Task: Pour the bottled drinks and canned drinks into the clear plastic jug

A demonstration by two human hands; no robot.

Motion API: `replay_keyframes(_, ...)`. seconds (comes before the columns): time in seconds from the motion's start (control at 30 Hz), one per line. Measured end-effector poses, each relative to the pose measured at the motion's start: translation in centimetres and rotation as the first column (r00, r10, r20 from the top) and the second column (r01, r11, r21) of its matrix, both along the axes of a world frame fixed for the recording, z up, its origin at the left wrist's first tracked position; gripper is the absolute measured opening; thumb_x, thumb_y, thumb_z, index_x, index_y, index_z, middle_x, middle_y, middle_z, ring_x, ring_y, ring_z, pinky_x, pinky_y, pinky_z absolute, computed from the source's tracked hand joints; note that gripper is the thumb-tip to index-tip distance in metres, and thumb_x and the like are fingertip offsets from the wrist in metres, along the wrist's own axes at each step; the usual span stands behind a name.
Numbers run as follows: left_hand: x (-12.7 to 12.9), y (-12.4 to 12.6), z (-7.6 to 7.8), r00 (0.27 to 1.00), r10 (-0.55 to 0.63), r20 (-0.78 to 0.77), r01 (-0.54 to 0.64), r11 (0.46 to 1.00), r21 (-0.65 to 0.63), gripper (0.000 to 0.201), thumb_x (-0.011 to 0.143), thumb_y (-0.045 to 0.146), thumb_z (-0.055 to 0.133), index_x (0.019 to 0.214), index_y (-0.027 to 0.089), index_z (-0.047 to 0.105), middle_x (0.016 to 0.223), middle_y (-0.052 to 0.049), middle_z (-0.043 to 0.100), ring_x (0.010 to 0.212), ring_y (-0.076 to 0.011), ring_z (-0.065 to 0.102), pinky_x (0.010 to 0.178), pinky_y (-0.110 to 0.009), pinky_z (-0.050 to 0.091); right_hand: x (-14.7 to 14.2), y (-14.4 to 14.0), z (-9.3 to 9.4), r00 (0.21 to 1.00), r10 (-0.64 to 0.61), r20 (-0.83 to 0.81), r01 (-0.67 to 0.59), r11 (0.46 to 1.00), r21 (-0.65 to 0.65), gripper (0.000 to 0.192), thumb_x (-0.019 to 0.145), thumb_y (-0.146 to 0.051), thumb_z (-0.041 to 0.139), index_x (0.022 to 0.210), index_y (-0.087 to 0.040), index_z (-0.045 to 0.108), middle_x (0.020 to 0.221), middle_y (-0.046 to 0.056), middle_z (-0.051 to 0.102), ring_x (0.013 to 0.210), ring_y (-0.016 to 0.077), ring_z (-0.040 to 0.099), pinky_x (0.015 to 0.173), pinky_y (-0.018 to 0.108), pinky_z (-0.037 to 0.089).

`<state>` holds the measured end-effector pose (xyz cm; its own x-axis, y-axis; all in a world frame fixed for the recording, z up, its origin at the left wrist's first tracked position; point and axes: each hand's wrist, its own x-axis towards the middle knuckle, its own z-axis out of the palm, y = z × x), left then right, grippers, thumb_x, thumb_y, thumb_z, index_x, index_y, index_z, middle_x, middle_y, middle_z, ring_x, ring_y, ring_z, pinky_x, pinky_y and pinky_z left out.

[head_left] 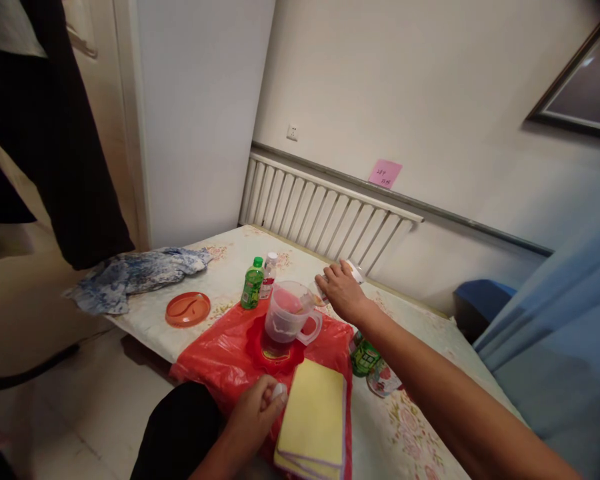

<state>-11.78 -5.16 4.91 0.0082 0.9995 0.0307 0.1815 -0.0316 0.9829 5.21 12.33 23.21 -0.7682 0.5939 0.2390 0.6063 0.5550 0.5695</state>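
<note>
Nearest, the left hand [254, 407] rests at the near edge of the counter [420, 427], fingers curled together and pinching a small white bottle cap [279, 391] against the thumb. Just to its right lies a flat stack of yellow cloths [315, 417], its long axis running near to far, on a crumpled red plastic bag [220, 360].

Farther in, a clear plastic measuring jug with a pink inside [286, 315] stands upright on the red bag, its handle pointing right. To the right of the bag, a green bottle [364, 357] and a bottle with a red and white label [383, 378] lie on their sides on the floral counter cloth.

Beyond the jug, the right hand [343, 290] reaches in from the right, fingers wrapped closed around a small clear plastic bottle [353, 270]. The bottle is tipped, its long axis slanting from upper right down to lower left, its mouth end pointing toward the jug's rim and hidden by the hand.

Left of the jug stand an upright green bottle with a green cap [253, 283] and a clear bottle with a white cap [269, 275]. Farther left lie a round orange lid [187, 309] and a crumpled blue patterned cloth [135, 275]. A white radiator [320, 217] lines the far wall.
</note>
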Motion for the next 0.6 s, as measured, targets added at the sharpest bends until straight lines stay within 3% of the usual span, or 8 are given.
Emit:
replay_keyframes(0.17, 0.0, 0.2, 0.1, 1.0, 0.019, 0.006, -0.019, 1.0, -0.014, 0.039, 0.077, 0.059, 0.054, 0.076, 0.02, 0.053, 0.065, 0.005, 0.044, 0.062, -0.0141, 0.042, 0.059, -0.025, 0.034, -0.5, 0.0, -0.1, 1.0, 0.02, -0.016, -0.02, 1.0, -0.006, 0.024, 0.09, -0.016, 0.05, 0.111, -0.017, 0.061, 0.107, 0.016, 0.06, 0.109, 0.0323, 0.045, 0.112, 0.053, 0.014)
replay_keyframes(0.4, -0.1, 0.3, -0.1, 1.0, 0.011, -0.013, -0.011, 1.0, -0.005, 0.033, 0.079, 0.053, 0.053, 0.08, 0.02, 0.055, 0.068, 0.004, 0.047, 0.064, -0.0149, 0.044, 0.06, -0.025, 0.034, -0.8, 0.0, -0.4, 1.0, 0.029, -0.008, -0.029, 1.0, -0.003, 0.026, 0.09, -0.014, 0.048, 0.113, -0.016, 0.061, 0.107, 0.016, 0.06, 0.109, 0.0319, 0.044, 0.113, 0.053, 0.012)
replay_keyframes(0.6, -0.5, 0.8, 1.0, 0.998, 0.039, -0.043, -0.038, 0.999, 0.014, 0.033, 0.077, 0.049, 0.053, 0.086, 0.018, 0.06, 0.069, 0.002, 0.052, 0.064, -0.0158, 0.047, 0.061, -0.027, 0.037, 0.3, 0.0, -1.3, 0.975, -0.156, -0.161, 0.13, 0.978, -0.161, 0.037, 0.08, -0.009, 0.055, 0.117, -0.018, 0.058, 0.114, 0.016, 0.059, 0.112, 0.0317, 0.046, 0.108, 0.052, 0.017)
